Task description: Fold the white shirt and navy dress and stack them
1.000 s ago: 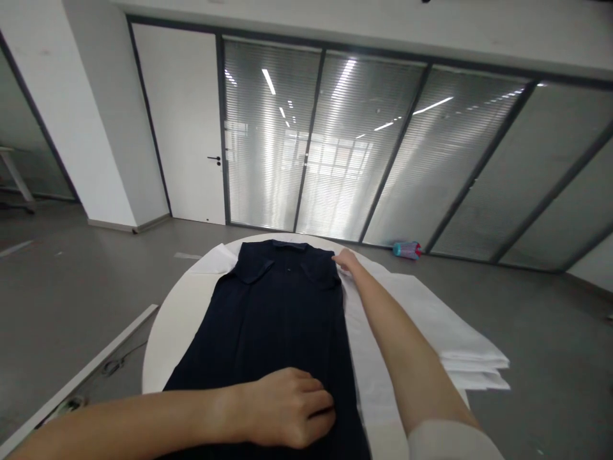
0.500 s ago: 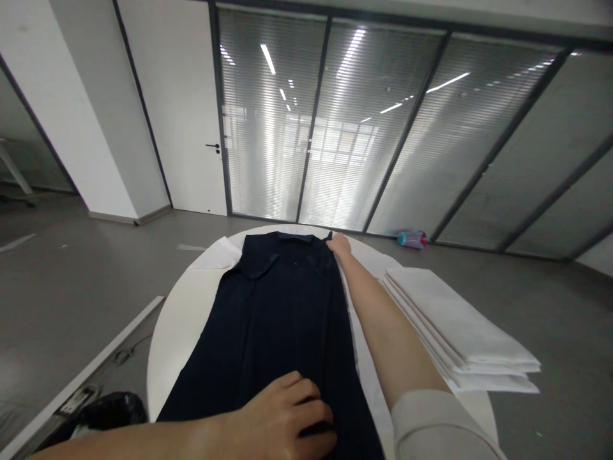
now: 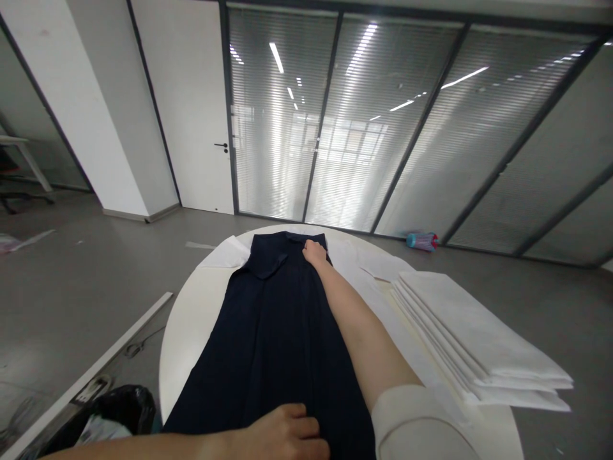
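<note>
A dark navy garment (image 3: 272, 332) lies stretched lengthwise on a round white table (image 3: 191, 319), collar at the far end. My right hand (image 3: 313, 251) reaches across to the collar area, fingers closed on the garment's right shoulder fabric, which now lies folded inward. My left hand (image 3: 282, 434) rests at the near hem, fingers curled and pressing on the cloth. A white sheet (image 3: 225, 252) lies under the garment.
A stack of folded white cloths (image 3: 479, 345) sits at the table's right side. A black bag (image 3: 115, 412) lies on the floor at lower left. A blue and pink bottle (image 3: 421, 241) lies on the floor by the glass wall.
My right hand has moved left from the garment's right shoulder edge toward the collar middle, drawing that side of the fabric inward. My left hand stays at the near hem.
</note>
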`<state>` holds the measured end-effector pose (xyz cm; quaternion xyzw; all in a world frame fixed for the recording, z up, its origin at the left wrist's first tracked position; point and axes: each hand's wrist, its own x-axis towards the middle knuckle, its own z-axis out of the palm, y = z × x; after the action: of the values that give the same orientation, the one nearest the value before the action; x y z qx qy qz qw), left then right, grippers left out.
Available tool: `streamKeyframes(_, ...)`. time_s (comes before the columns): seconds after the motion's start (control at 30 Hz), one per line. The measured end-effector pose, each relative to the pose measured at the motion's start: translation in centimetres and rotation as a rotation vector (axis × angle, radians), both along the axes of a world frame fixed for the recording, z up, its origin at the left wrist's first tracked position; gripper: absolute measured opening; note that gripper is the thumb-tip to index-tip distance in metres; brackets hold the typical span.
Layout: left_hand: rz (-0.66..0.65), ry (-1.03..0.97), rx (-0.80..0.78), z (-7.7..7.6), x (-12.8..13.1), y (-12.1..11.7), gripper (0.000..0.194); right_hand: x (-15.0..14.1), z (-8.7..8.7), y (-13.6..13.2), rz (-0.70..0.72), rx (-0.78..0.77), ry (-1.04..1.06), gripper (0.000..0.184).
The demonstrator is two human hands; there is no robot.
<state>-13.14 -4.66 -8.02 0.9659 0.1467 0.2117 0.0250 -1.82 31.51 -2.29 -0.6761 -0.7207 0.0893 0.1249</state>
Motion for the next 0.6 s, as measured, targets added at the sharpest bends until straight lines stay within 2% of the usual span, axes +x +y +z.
streamKeyframes(0.3,-0.023,0.01,0.063,1.9,-0.2,-0.1,0.016,0.6,0.0,1.4,-0.077,-0.014,0.121,0.026)
streamKeyframes(0.43,-0.04,0.052,-0.003,1.9,-0.1,-0.1,0.019,0.4,-0.5,1.5,-0.075,-0.034,0.151,0.022)
streamKeyframes(0.6,-0.079,0.078,-0.061,2.3,-0.3,-0.2,0.018,0.4,-0.9,1.9,-0.089,-0.053,0.189,0.027)
